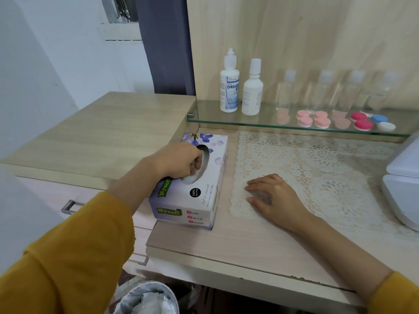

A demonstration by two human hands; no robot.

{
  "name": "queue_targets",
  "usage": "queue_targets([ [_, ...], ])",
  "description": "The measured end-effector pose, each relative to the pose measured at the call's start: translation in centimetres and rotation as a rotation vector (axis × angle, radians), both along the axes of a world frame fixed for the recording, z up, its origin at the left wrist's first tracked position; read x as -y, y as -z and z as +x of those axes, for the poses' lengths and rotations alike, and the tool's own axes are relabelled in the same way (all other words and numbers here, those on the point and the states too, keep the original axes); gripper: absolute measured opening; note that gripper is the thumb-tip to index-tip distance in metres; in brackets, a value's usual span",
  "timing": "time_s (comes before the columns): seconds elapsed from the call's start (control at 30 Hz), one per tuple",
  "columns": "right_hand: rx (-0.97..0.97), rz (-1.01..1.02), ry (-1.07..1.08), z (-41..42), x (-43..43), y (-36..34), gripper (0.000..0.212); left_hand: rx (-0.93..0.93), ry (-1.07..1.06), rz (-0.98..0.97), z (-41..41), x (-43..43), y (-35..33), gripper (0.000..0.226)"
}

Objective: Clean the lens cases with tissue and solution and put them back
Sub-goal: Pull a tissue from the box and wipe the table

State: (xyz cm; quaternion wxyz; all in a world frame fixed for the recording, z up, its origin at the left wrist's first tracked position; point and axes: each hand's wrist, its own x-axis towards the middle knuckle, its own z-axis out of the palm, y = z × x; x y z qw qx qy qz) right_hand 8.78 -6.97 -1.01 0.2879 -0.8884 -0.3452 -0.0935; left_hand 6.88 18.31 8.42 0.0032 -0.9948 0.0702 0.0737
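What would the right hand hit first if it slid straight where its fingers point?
The right hand would probably meet the side of the purple flowered cardboard tissue box, just past the cream lace mat; nothing lies between.

a home vanity corner: pale wood-grain desk (pixel 226 245) with a cream lace mat (pixel 317 168), clear glass shelf (pixel 204 112) holding white plastic solution bottles (pixel 229 87), metal-handled drawers (pixel 45 189).
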Motion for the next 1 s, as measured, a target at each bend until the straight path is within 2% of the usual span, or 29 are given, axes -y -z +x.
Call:
queue_targets([
  [0.1, -0.011, 0.0, 0.002, 0.0, 0.0, -0.1, 0.024, 0.024, 0.017, 0.02, 0.0, 0.0, 0.1, 0.025],
  [0.2, -0.011, -0.001, 0.001, 0.1, 0.0, -0.1, 0.025, 0.011, 0.108, 0.218, -0.1, 0.3, -0.1, 0.031],
  [0.27, -0.009, -0.005, 0.003, 0.0, 0.0, 0.0, 0.025, -0.03, 0.122, 0.265, -0.1, 0.3, -0.2, 0.031],
  [0.37, -0.002, -0.005, 0.002, 0.1, 0.0, 0.0, 0.025, 0.009, 0.105, 0.212, -0.1, 0.4, -0.2, 0.017],
  [0.5, 0.001, -0.009, 0.002, 0.2, 0.0, 0.0, 0.025, 0.026, 0.097, 0.153, -0.2, 0.2, 0.0, 0.024],
  [0.67, -0.012, -0.03, 0.007, 0.1, 0.0, -0.2, 0.026, 0.073, 0.036, -0.125, -0.1, 0.2, -0.7, 0.003],
  [0.83, -0.055, -0.058, -0.002, 0.0, 0.1, -0.6, 0.027, 0.207, -0.016, -0.266, -0.2, -0.4, -3.1, 0.007],
  [1.0, -0.116, 0.053, 0.012, -0.2, 0.9, -2.4, 0.022, 0.3, 0.012, -0.356, -0.7, 0.4, -6.1, 0.003],
])
